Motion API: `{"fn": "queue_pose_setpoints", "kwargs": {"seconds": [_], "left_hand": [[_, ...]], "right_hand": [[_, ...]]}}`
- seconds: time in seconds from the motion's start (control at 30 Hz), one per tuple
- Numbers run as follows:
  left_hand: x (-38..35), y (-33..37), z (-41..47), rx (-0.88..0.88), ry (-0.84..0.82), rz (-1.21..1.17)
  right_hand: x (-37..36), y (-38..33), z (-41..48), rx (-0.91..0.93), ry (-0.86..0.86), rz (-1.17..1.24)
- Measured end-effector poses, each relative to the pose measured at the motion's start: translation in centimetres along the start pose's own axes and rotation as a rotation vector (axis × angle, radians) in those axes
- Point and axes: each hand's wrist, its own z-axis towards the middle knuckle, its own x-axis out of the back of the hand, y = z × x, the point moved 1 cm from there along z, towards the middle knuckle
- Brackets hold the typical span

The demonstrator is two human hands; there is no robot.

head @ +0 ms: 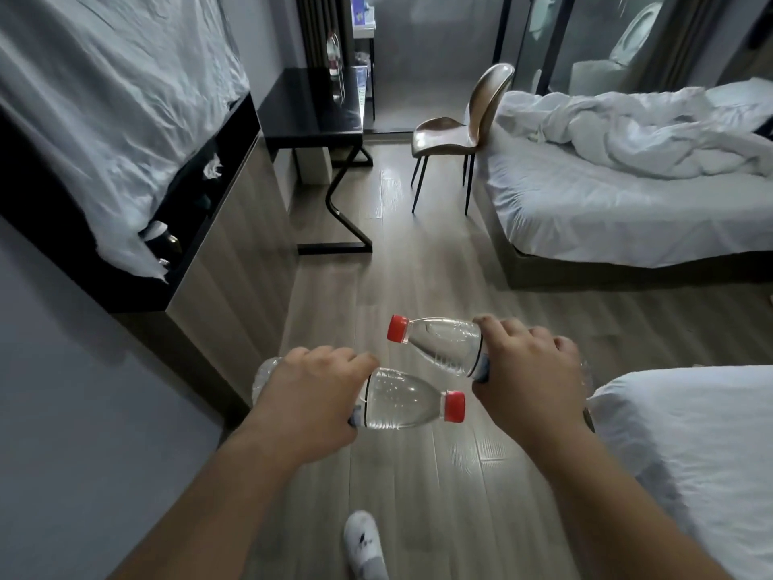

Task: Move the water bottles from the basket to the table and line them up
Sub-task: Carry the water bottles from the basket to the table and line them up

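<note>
My left hand [311,393] grips a clear water bottle [408,401] round its middle, held sideways with the red cap pointing right. My right hand [529,376] grips a second clear water bottle [443,343], also sideways, its red cap pointing left. Both bottles hang over the wooden floor in front of me. The black table [309,115] stands ahead at the far left, with a bottle [333,52] standing near its back. No basket is in view.
A gold chair [460,127] stands beside the table. White-sheeted beds [606,203] lie along the right and at the near right [690,454]. A dark cabinet draped in white cloth [125,140] runs along the left wall. My white shoe [364,542] is on the floor.
</note>
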Motion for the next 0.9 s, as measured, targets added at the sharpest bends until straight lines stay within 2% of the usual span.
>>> {"fn": "queue_pose_setpoints", "kwargs": {"seconds": [0.43, 0.9], "left_hand": [[-0.6, -13.2, 24.1, -0.069, 0.033, -0.025], [-0.7, -21.7, 51.2, -0.146, -0.043, 0.023]], "right_hand": [[-6.2, -0.9, 22.8, -0.089, 0.042, -0.075], [-15.1, 2.7, 48.8, -0.197, -0.009, -0.049]]}}
